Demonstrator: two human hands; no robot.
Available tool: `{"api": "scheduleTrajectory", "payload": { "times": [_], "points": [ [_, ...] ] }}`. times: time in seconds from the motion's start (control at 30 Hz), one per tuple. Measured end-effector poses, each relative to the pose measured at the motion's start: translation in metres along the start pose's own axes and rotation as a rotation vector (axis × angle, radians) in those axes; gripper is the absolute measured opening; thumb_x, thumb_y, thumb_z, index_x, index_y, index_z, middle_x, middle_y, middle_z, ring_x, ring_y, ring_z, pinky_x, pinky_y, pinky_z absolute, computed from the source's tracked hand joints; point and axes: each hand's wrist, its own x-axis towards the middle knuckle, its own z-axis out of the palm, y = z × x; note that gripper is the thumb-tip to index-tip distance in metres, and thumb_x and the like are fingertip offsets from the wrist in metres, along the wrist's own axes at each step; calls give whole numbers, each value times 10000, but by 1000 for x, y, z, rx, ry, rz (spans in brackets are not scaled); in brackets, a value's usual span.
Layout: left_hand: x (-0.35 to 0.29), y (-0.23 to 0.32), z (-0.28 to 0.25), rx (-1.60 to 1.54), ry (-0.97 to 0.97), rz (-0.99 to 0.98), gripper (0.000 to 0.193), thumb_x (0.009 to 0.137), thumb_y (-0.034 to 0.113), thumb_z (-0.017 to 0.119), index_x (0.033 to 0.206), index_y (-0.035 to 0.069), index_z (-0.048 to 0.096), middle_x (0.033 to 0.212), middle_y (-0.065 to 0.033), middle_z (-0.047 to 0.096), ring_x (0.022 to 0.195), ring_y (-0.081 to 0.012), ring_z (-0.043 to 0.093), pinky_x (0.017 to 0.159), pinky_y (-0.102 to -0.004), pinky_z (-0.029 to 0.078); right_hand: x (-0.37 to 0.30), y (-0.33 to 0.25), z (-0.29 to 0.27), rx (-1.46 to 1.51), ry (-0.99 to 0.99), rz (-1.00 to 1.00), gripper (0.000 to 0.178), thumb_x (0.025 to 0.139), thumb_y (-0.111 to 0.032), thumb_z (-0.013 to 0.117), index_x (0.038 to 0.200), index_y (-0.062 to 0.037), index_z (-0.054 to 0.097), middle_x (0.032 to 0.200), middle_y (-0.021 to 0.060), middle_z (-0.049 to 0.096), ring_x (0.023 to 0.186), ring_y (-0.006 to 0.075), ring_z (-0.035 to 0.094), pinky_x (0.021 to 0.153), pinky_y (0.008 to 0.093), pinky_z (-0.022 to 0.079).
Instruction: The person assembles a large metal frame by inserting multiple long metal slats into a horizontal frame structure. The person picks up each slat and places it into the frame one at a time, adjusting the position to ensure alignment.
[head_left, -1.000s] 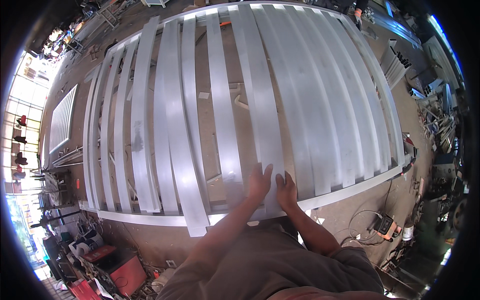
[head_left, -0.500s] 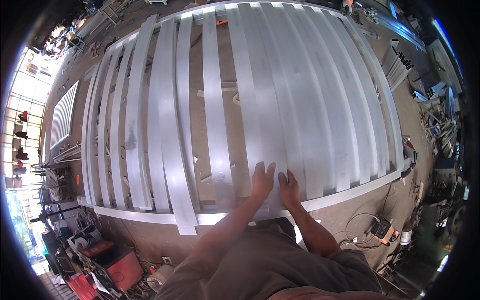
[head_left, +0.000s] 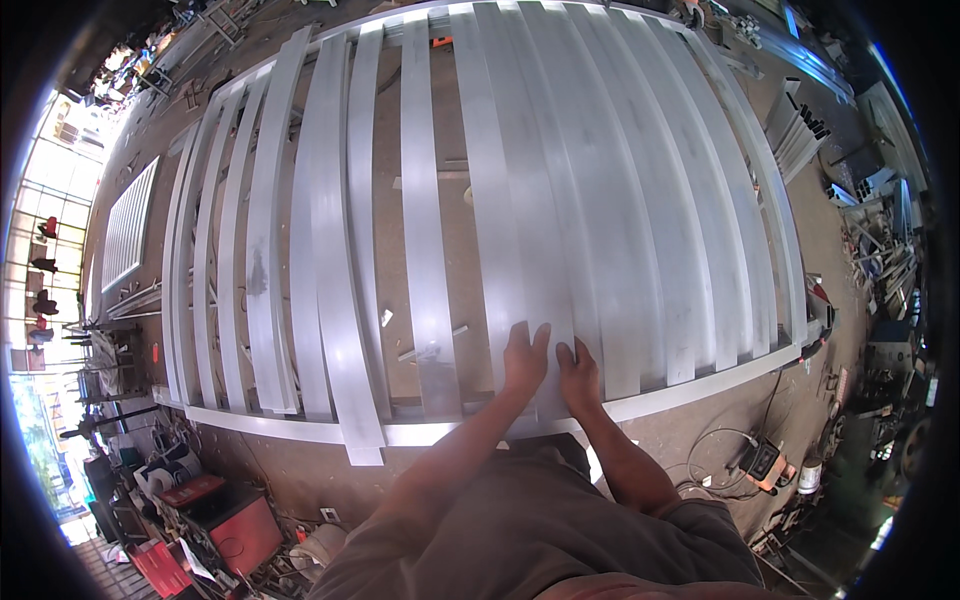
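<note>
A row of long silvery metal slats [head_left: 620, 200] lies across a large metal frame [head_left: 690, 388] in front of me. Close to the frame's near side, my left hand [head_left: 525, 362] is closed at the left edge of one slat [head_left: 551, 400]. My right hand [head_left: 579, 378] is closed at that slat's right edge, a short distance from the left. Both thumbs rest on or near the metal top, while some fingertips are hidden. The slats to the right sit close together or overlap. Farther left, another slat [head_left: 362, 430] sticks out past the near rail.
A red and black box [head_left: 240, 535] stands on the floor at the lower left. An orange and black corded machine [head_left: 765, 462] is at the lower right. Stacked metal tubes [head_left: 800, 140] lie beyond the frame's right side, and a slatted panel [head_left: 130, 230] lies at far left.
The slats have shifted slightly leftward in the picture as the view moved. Both hands keep nearly the same place and hold.
</note>
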Motion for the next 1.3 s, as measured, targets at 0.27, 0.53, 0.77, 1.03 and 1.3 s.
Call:
{"api": "scheduleTrajectory", "payload": {
  "times": [0.27, 0.53, 0.77, 1.03, 1.3],
  "points": [
    [2, 0, -4, -12, -33, -56, 556, 1015, 420, 657, 1244, -82, 584, 1158, -331, 661, 1105, -499, 641, 945, -505, 510, -2, -2, 1, -6, 1, 16, 535, 1048, -391, 567, 1401, 10, 594, 1250, 314, 677, 1199, 499, 632, 998, 510, 502],
    [2, 0, -4, -27, -41, -94, 587, 1008, 426, 665, 1287, -82, 575, 1202, -339, 659, 1154, -508, 635, 975, -504, 511, -1, -4, 2, -4, -3, 26, 510, 1038, -364, 579, 1378, 16, 607, 1227, 305, 688, 1178, 476, 649, 987, 480, 503],
    [2, -1, -3, -22, -28, -91, 587, 1005, 419, 668, 1296, -82, 575, 1192, -337, 666, 1151, -504, 640, 974, -501, 513, 0, -3, 1, 53, -24, -21, 495, 1043, -369, 569, 1371, -1, 611, 1217, 312, 681, 1152, 514, 633, 961, 525, 504],
    [3, -6, -5, -2, -36, -93, 574, 1010, 414, 662, 1294, -78, 581, 1194, -334, 667, 1147, -504, 641, 975, -503, 512, 0, -1, 7, -22, -20, 53, 499, 1040, -378, 578, 1379, -14, 613, 1249, 294, 682, 1184, 492, 636, 992, 513, 500],
    [17, -12, -9, 89, -194, -114, 628, 1042, 475, 568, 1356, -68, 546, 1290, -335, 623, 1222, -516, 589, 1055, -527, 468, 13, 28, 10, -61, -62, 43, 570, 1043, -384, 571, 1448, 16, 546, 1432, 301, 578, 1295, 506, 563, 1090, 510, 456]
  ]
}}
